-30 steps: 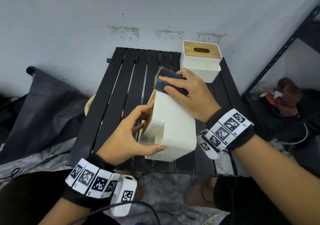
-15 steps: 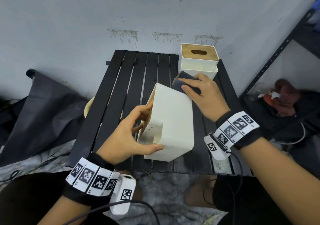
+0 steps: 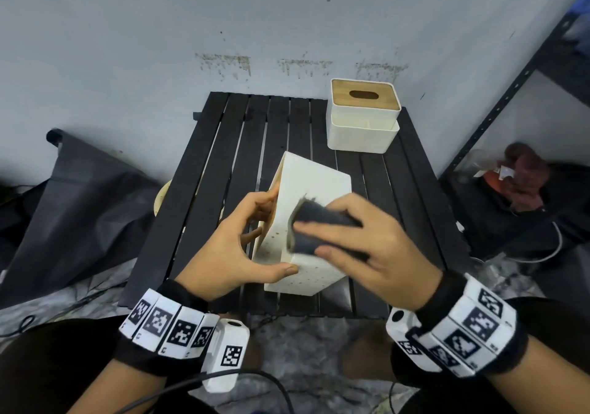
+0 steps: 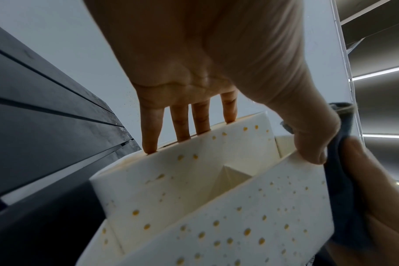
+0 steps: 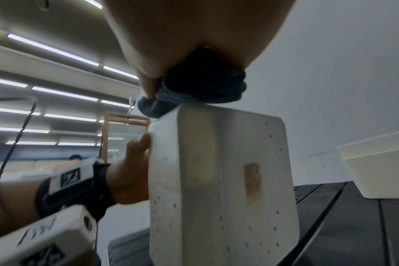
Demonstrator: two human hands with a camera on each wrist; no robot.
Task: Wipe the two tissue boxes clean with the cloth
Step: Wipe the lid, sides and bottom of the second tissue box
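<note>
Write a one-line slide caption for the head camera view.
Left hand steadies a tipped white tissue box on the black slatted table while the right hand wipes it with a dark cloth.

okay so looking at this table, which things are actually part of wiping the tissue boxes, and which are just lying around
Part of the job:
- held box, tipped up, gripped by the left hand
- cloth, pressed on it by the right hand
- second box with wooden lid, at the table's far right corner

Lying about:
- black bag left of the table
- reddish bundle by the shelf
- cables on the floor
</note>
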